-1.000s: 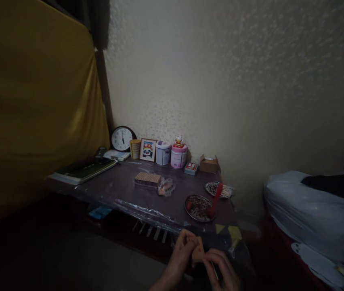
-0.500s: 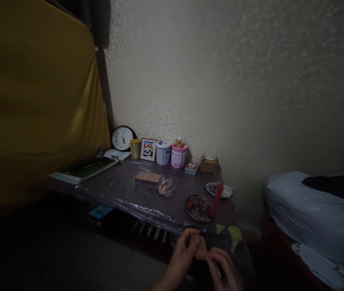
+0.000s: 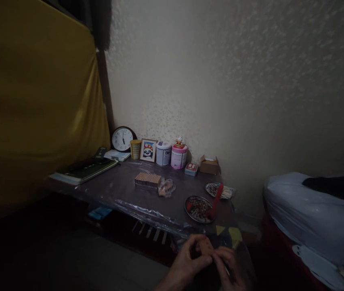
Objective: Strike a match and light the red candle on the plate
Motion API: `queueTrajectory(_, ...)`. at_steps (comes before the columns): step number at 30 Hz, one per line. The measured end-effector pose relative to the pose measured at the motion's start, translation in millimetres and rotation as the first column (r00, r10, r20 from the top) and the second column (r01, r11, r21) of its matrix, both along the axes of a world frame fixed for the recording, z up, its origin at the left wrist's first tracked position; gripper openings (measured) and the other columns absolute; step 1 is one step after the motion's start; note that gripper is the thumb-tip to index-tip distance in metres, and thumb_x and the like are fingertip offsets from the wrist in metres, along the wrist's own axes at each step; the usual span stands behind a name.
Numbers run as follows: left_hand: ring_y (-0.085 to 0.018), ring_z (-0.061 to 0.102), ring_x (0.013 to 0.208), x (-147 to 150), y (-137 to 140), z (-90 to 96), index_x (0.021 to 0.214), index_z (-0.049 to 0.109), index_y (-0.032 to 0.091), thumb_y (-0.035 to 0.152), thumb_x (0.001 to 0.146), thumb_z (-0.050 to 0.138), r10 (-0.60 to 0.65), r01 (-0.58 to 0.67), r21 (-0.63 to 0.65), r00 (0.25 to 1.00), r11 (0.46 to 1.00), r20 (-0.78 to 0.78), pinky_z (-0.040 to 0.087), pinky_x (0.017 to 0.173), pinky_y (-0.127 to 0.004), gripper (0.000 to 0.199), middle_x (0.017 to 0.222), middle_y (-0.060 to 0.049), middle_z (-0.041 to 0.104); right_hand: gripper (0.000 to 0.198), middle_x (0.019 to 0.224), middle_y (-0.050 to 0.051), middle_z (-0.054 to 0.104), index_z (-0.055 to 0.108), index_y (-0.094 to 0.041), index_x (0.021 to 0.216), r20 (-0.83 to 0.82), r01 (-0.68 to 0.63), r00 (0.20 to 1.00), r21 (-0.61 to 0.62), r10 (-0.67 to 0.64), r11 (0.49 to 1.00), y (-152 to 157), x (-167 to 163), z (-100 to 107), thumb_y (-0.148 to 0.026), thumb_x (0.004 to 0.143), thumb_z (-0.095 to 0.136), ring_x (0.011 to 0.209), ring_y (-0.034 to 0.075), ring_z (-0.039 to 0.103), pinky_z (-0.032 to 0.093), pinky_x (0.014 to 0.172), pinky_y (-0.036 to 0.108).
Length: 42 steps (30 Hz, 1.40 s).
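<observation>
Flat tan rectangular block (image 3: 206, 246): was held in front of round silver metal plate (image 3: 200, 222), partly finger-covered | left hand (image 3: 190, 258): pinched block | right hand (image 3: 229, 266): touched block, lower part cut off, grip unclear

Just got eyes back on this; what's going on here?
A person's left hand holds a small tan piece while the right hand touches its edge. Beyond them on the table, a red utensil rests on a round plate, and a row of thin tan pieces sits farther back.
</observation>
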<state>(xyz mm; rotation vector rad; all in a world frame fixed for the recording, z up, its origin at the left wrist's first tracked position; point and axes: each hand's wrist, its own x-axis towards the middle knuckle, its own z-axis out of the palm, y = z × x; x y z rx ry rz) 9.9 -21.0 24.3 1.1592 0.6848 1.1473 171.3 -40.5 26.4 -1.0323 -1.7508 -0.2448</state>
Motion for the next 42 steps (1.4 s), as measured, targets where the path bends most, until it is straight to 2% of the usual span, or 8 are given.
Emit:
queueTrajectory(11,-0.024,0.055,0.098,0.7,1.5,-1.1,0.104,0.061,0.020,0.038,0.062,0.076,0.042,-0.041,0.044,0.999,0.998,-0.020,0.041,0.087,-0.032,0.047,0.099,-0.005,0.063,0.007,0.078,0.003,0.068,0.061,-0.022,0.084,0.021,-0.004,1.000,-0.017,0.004,1.000,-0.9,0.3,1.5,-0.026,0.084,0.056,0.070,0.014,0.068,0.055,0.065,0.020)
queueTrajectory(19,-0.026,0.053,0.105,3.3,5.1,-7.2,0.103,0.063,0.021,0.038,0.061,0.077,0.083,-0.085,0.138,0.996,0.987,0.017,0.040,0.091,-0.035,0.047,0.105,-0.006,0.054,0.005,0.077,0.003,0.068,0.060,-0.021,0.086,0.064,-0.038,0.997,0.036,0.036,0.999,0.7,-1.0,5.1,-0.019,0.083,0.056,0.068,0.013,0.069,0.055,0.064,0.017)
queueTrajectory(25,-0.023,0.056,0.103,3.6,6.8,-12.4,0.106,0.061,0.023,0.032,0.064,0.076,0.041,-0.048,0.109,0.997,0.993,0.061,0.042,0.090,-0.034,0.046,0.107,-0.005,0.056,0.008,0.079,0.003,0.068,0.061,-0.022,0.087,0.082,-0.038,0.996,0.004,0.037,0.999,-2.1,-1.6,6.3,-0.017,0.081,0.058,0.071,0.013,0.069,0.055,0.066,0.018)
queueTrajectory(31,-0.024,0.058,0.100,3.1,6.6,-13.3,0.105,0.059,0.019,0.031,0.064,0.077,-0.003,0.002,0.012,0.995,1.000,0.099,0.044,0.086,-0.034,0.046,0.102,-0.008,0.066,0.006,0.078,0.003,0.068,0.062,-0.022,0.086,-0.005,-0.032,0.999,-0.021,0.032,0.999,-3.1,-5.4,3.7,-0.019,0.083,0.057,0.071,0.014,0.068,0.055,0.067,0.019)
queueTrajectory(37,-0.024,0.060,0.097,3.3,6.7,-11.6,0.103,0.060,0.018,0.032,0.060,0.079,0.017,-0.016,-0.016,0.995,1.000,0.098,0.044,0.085,-0.034,0.049,0.098,-0.008,0.069,0.006,0.079,0.002,0.068,0.063,-0.022,0.084,-0.005,-0.030,1.000,-0.071,0.030,0.997,-5.1,-5.2,4.8,-0.018,0.082,0.058,0.073,0.013,0.068,0.054,0.069,0.018)
queueTrajectory(42,-0.023,0.058,0.099,2.6,5.3,-9.5,0.104,0.059,0.019,0.032,0.062,0.078,-0.007,0.006,0.008,0.995,1.000,0.099,0.043,0.086,-0.033,0.048,0.101,-0.007,0.066,0.006,0.079,0.003,0.067,0.062,-0.022,0.084,-0.023,-0.028,0.999,-0.058,0.027,0.998,-4.7,-5.2,2.3,-0.018,0.082,0.057,0.073,0.013,0.068,0.054,0.067,0.017)
